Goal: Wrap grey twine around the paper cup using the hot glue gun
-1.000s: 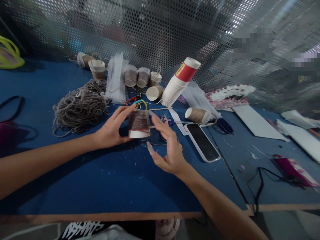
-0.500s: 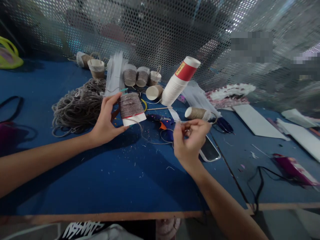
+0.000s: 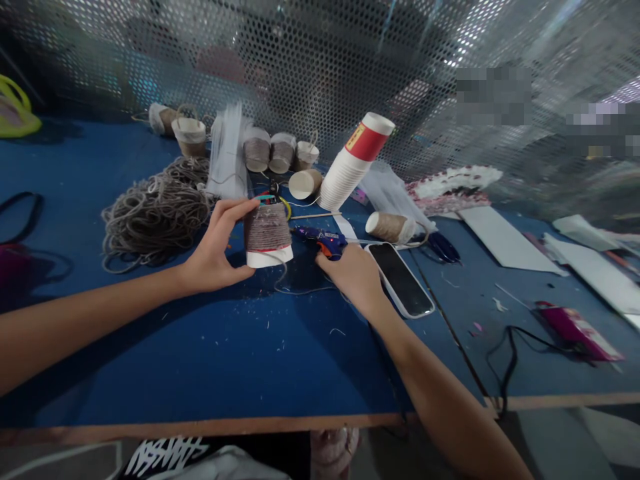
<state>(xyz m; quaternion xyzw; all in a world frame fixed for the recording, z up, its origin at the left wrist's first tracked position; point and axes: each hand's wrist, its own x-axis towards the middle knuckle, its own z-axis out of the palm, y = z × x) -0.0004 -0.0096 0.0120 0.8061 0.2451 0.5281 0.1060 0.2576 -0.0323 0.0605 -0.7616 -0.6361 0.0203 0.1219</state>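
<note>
My left hand (image 3: 215, 250) holds a paper cup (image 3: 269, 230) between thumb and fingers. Grey-brown yarn is wound round most of the cup, and a bare white rim with a red line faces down. A loose yarn strand (image 3: 305, 292) trails from it along the table toward my right hand. My right hand (image 3: 353, 273) is closed round the handle of a blue glue gun (image 3: 320, 237) with an orange trigger; a small red light shows on its body. Its nozzle points left at the cup, a short gap away. My right fingers are partly hidden.
Behind the cup lie a yarn heap (image 3: 155, 217), several wrapped cups (image 3: 257, 152) and a leaning stack of white cups (image 3: 345, 170). A phone (image 3: 403, 280) and a twine-wrapped cup (image 3: 390, 228) are at the right. Perforated metal (image 3: 310, 67) stands behind the table.
My right hand has let go of the yarn strand, moved down and left, and taken hold of the glue gun. The wrapped cup is slightly lower and more upright in my left hand.
</note>
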